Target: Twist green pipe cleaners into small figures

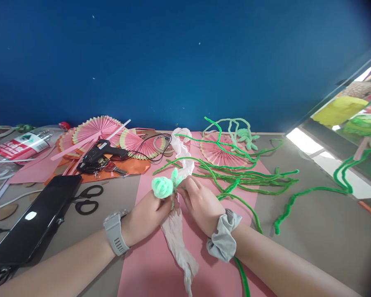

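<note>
- The pale green flower (pixel 162 187) is held above the pink sheet (pixel 148 247), near the middle of the view; its stem is mostly covered by fingers.
- By the left hand (pixel 153 214), that stem is pinched just below the bloom, with the fingers curled in.
- The right hand (pixel 200 202) is brought close beside it, fingers bent inward (whether anything is gripped between the fingertips cannot be told).
- A crumpled white strip (pixel 177 239) is seen hanging below the hands; more white material is shown behind them, but any join is hidden.
- The wrists are circled by a grey watch (pixel 116 235) on the left and a grey scrunchie (pixel 224 239) on the right; the watch's face is barely seen.
- Fuzzy green stems (pixel 267 178) are strewn to the right; one is partly covered by the right forearm and cut off by the lower edge.
- At the left, the scissors (pixel 95 206) are shown by their handles only, the blades being lost by the black phone (pixel 37 218).
- Pleated pink fans (pixel 100 128) are partly covered by a black glue gun (pixel 99 152).
- A clear bottle (pixel 24 144) is cut off at the left edge.
- Yellow material (pixel 340 110) at the far right is too blurred to be identified.
</note>
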Action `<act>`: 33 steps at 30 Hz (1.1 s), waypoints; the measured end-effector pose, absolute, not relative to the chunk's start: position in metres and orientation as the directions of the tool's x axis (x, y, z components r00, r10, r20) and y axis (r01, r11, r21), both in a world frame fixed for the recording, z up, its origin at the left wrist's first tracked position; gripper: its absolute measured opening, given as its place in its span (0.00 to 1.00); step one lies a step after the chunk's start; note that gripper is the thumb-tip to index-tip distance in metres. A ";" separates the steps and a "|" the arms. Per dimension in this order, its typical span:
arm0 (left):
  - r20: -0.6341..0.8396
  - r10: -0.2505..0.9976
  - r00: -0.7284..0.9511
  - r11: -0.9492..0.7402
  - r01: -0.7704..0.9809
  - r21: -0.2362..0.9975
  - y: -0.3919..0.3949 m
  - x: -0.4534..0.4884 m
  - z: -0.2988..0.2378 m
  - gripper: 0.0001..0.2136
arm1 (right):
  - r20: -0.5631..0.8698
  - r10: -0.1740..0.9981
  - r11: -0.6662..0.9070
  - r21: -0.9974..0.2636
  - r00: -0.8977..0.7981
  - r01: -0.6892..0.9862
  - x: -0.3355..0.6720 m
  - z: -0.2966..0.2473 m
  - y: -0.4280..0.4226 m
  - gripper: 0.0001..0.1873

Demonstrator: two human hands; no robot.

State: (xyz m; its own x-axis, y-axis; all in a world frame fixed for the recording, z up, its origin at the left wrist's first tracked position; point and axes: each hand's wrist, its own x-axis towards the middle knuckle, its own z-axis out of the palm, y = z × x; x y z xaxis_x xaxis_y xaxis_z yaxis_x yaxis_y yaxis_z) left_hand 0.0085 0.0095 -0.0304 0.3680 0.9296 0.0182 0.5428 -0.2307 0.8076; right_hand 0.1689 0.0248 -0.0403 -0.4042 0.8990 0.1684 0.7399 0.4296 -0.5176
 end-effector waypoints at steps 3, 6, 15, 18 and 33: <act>0.000 0.934 0.357 -0.234 0.614 0.754 0.009 0.008 -0.034 0.09 | 0.164 0.923 0.357 -0.703 -0.349 0.615 0.166 -0.038 0.025 0.07; 0.018 0.932 0.362 -0.268 0.653 0.708 0.008 0.007 -0.040 0.09 | 0.127 0.949 0.261 -0.832 -0.290 0.489 0.162 -0.035 0.025 0.09; -0.012 0.939 0.345 -0.196 0.561 0.805 0.009 0.009 -0.032 0.13 | -0.175 0.966 -0.098 -0.928 -0.190 0.361 0.160 -0.030 0.024 0.12; -0.005 0.955 0.298 -0.156 0.515 0.843 0.010 0.009 -0.031 0.12 | -0.138 0.973 -0.062 -0.928 -0.183 0.369 0.161 -0.029 0.025 0.12; 0.018 0.961 0.276 -0.070 0.182 0.981 0.014 0.006 -0.030 0.08 | -0.227 0.935 -0.246 -0.968 -0.271 -0.038 0.155 -0.037 0.016 0.13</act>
State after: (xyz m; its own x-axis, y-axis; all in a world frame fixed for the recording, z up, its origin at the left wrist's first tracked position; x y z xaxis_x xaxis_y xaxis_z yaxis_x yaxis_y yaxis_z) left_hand 0.0058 0.0137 -0.0296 0.2760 0.9610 0.0177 0.1819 -0.0703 0.9808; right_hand 0.1553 0.0164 -0.0368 -0.2706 0.9355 -0.2274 -0.0383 -0.2464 -0.9684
